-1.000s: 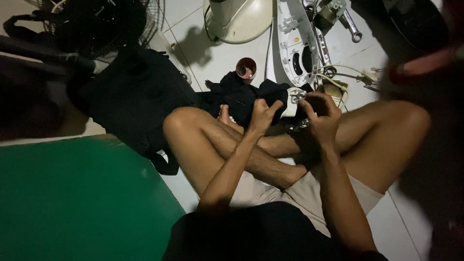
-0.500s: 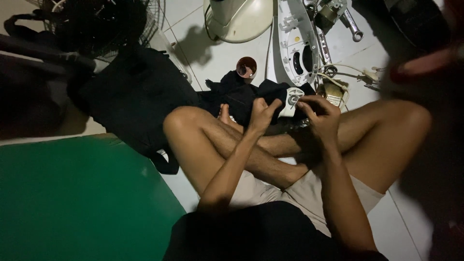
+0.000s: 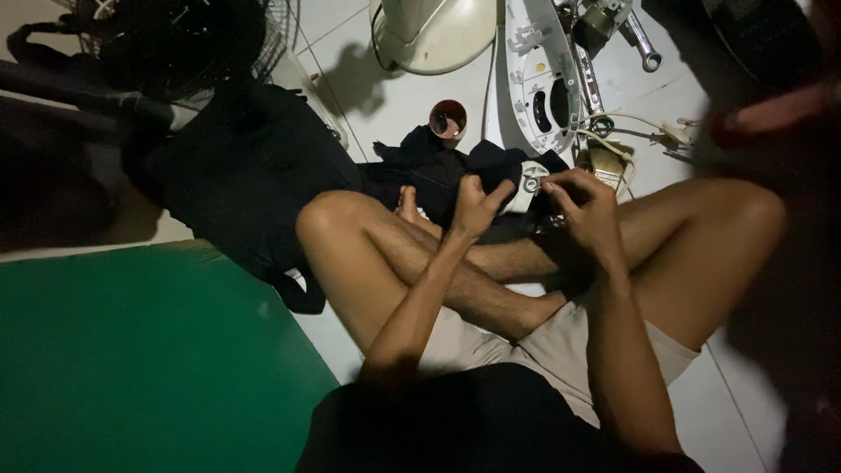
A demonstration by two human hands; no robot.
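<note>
Left hand (image 3: 473,208) curled round small white part (image 3: 529,186), thumb up, over crossed shins. Right hand (image 3: 585,210) on same part from other side, fingers bent, grip on dark piece beneath unclear. Dark cloth (image 3: 438,171) just behind. Small brown cup (image 3: 448,119) on tiled floor (image 3: 394,96) beyond. White fan housing (image 3: 541,83) lying open nearby. Green mat (image 3: 131,350) at left.

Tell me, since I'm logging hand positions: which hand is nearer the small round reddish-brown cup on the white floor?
Left. The left hand is just below the cup; the right hand is farther right.
</note>
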